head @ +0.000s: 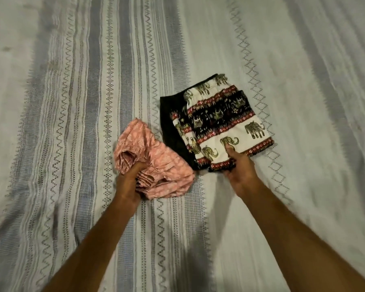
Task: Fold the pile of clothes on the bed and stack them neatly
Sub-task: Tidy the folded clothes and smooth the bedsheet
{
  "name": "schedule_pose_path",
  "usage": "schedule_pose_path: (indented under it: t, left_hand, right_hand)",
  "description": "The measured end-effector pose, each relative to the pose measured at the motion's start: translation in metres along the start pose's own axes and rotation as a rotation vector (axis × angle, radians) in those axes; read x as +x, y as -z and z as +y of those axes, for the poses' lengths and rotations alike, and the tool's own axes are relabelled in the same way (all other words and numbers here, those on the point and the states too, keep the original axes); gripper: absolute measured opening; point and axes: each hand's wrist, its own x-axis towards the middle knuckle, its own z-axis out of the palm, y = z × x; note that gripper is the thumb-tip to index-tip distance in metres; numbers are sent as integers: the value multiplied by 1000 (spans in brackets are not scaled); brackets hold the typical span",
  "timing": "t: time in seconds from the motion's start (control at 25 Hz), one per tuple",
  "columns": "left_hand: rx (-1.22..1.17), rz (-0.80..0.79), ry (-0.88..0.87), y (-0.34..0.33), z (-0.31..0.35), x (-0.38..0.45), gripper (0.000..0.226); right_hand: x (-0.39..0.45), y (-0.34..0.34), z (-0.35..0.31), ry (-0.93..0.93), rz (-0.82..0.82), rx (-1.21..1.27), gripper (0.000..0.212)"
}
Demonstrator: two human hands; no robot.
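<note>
A folded pink patterned garment (156, 159) lies on the bed left of centre. My left hand (129, 180) grips its near edge, fingers curled into the gathered fabric. Right beside it sits a folded elephant-print garment (226, 121) in white, black and red, lying on a dark folded piece (171, 123) whose edge shows at its left. My right hand (238, 167) holds the near edge of the elephant-print garment, thumb on top and fingers tucked under. The two folded bundles almost touch.
The bed is covered with a pale bedspread (72, 81) with blue-grey stripes and zigzag bands, lightly wrinkled. Open bedspread surrounds the two bundles on all sides.
</note>
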Motion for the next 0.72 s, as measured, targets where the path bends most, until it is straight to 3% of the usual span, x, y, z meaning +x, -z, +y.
schedule_pose_path:
  t: [0.16,0.32,0.44,0.56,0.72]
  left_hand:
    - [97,-53,-2,11,-25,-19,64]
    - [174,-132,85,18,-58,-62,44]
    - [276,-244,126,16,-83,-119,46]
    - [468,-465,111,-16,-106,-191,49]
    - [826,-932,228,-101,-156,-280,56]
  right_hand:
    - [-66,107,25,7,65,92,43]
    - [-128,212,57,-46,153,105,47]
    - [-178,288,79,-76,241,124,48]
    - [-218,346,98,-119,305,118,44]
    - [-250,373,105,-101,311,113,33]
